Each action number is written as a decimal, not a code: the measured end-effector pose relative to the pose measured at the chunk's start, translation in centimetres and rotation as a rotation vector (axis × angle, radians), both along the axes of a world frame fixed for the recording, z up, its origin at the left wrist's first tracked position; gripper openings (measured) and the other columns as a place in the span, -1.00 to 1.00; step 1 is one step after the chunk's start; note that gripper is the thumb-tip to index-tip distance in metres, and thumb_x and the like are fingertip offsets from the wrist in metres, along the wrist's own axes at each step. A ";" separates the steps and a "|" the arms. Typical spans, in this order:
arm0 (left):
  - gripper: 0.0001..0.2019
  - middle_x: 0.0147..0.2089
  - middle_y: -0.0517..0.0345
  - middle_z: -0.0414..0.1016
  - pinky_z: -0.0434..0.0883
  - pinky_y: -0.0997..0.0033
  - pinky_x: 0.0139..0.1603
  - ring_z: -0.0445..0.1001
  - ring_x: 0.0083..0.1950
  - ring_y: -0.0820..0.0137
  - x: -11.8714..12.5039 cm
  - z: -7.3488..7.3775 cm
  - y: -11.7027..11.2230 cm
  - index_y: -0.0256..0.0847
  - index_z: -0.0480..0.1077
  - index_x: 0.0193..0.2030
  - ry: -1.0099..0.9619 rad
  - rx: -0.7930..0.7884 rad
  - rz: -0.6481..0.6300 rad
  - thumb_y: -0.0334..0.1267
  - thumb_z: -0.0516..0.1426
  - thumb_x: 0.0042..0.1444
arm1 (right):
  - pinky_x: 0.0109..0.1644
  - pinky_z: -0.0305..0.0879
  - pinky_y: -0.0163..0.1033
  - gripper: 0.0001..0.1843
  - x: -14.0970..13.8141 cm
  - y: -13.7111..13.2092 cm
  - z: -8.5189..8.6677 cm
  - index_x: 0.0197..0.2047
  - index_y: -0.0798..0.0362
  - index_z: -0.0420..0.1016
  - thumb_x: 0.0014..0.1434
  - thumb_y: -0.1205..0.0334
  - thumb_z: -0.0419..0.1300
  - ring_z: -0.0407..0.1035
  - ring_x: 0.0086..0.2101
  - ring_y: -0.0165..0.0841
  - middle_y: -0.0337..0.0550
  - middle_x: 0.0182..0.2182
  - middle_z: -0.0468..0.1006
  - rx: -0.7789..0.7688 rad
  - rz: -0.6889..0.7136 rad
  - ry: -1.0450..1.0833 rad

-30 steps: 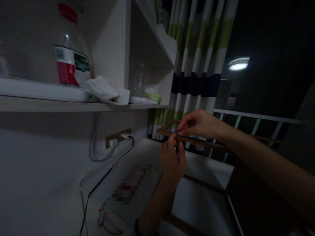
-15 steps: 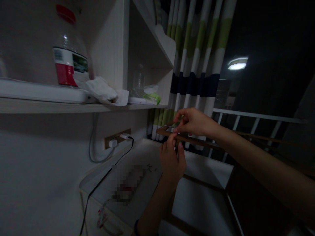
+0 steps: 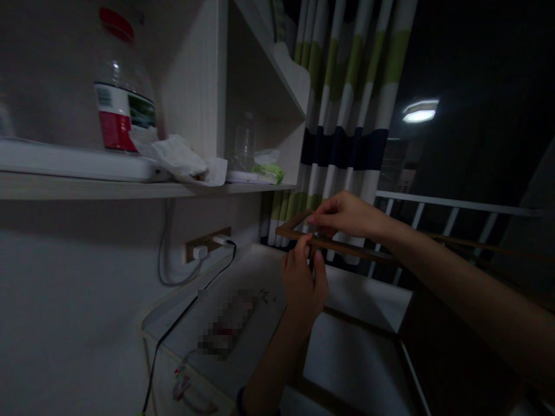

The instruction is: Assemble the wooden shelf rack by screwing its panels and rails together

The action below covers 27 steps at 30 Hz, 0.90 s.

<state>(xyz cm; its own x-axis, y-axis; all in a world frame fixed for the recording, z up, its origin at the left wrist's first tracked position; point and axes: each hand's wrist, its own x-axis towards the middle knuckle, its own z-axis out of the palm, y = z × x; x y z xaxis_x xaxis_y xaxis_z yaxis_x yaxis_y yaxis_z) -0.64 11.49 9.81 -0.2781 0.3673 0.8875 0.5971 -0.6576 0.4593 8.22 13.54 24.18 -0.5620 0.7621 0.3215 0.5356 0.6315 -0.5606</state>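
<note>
A thin brown wooden frame (image 3: 291,232) is held flat in the air above a white desk (image 3: 255,271). My left hand (image 3: 303,283) reaches up from below and pinches the frame's near rail between thumb and fingers. My right hand (image 3: 347,215) comes from the right, fingers pinched together on top of the same rail, on a small part too dark to name. Both hands meet near the frame's left corner.
A wall shelf (image 3: 130,184) carries a large water bottle (image 3: 124,98), crumpled tissue (image 3: 177,159) and a green packet (image 3: 269,170). Below it, chargers sit in a socket (image 3: 207,245) with a black cable trailing down. A striped curtain (image 3: 347,110) and white railing (image 3: 455,209) lie behind.
My right hand lifted its fingers slightly off the rail, then pinched back down on it. My left hand has stayed in place under the frame.
</note>
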 end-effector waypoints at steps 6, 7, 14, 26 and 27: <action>-0.69 -0.17 0.02 0.42 0.25 0.20 -0.09 0.36 -0.11 0.27 0.1 0.0 0.1 -0.21 0.08 0.08 -0.003 0.002 -0.025 -0.28 -0.10 0.19 | -0.46 0.31 -0.40 -0.83 1.0 -0.1 0.4 -0.44 0.12 0.49 0.06 0.40 0.08 0.36 -0.54 -0.49 -0.23 -0.57 0.48 -0.107 -0.044 -0.031; -0.69 -0.17 0.02 0.42 0.25 0.20 -0.09 0.36 -0.12 0.27 0.1 0.0 0.1 -0.20 0.08 0.08 -0.004 0.005 -0.023 -0.28 -0.10 0.18 | -0.42 0.32 -0.39 -0.83 1.3 -0.1 0.4 -0.40 0.13 0.50 0.05 0.42 0.08 0.37 -0.51 -0.47 -0.22 -0.54 0.50 -0.069 -0.026 -0.069; -0.70 -0.23 0.04 0.42 0.24 0.20 -0.12 0.36 -0.17 0.28 0.1 0.0 0.0 -0.20 0.11 0.07 -0.008 0.014 0.003 -0.28 -0.09 0.18 | -0.29 0.31 -0.29 -0.86 2.8 -0.2 0.5 -0.32 0.13 0.50 0.00 0.36 0.16 0.41 -0.39 -0.36 -0.17 -0.44 0.54 0.098 0.030 -0.211; -0.70 -0.22 0.05 0.41 0.24 0.21 -0.11 0.36 -0.16 0.28 0.1 0.0 0.0 -0.19 0.12 0.06 -0.004 0.005 0.023 -0.26 -0.10 0.19 | -0.48 0.17 -0.36 -0.93 3.7 -1.0 -0.1 -0.44 0.04 0.35 0.00 0.25 0.18 0.34 -0.50 -0.44 -0.30 -0.55 0.45 0.330 -0.025 -0.269; -0.70 -0.22 0.04 0.41 0.24 0.22 -0.12 0.37 -0.16 0.28 0.1 0.0 0.0 -0.20 0.12 0.07 -0.004 0.008 0.024 -0.25 -0.10 0.19 | -0.49 0.16 -0.37 -0.93 3.6 -1.3 -0.1 -0.44 0.04 0.34 0.01 0.25 0.18 0.33 -0.51 -0.45 -0.30 -0.55 0.44 0.350 -0.027 -0.287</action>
<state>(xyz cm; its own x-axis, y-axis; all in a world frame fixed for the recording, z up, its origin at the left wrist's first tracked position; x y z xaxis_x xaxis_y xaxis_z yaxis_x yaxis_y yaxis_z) -0.54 11.48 9.85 -0.2898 0.3535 0.8894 0.6109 -0.6470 0.4562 11.87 12.26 24.07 -0.6478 0.6505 0.3965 0.6569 0.7405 -0.1417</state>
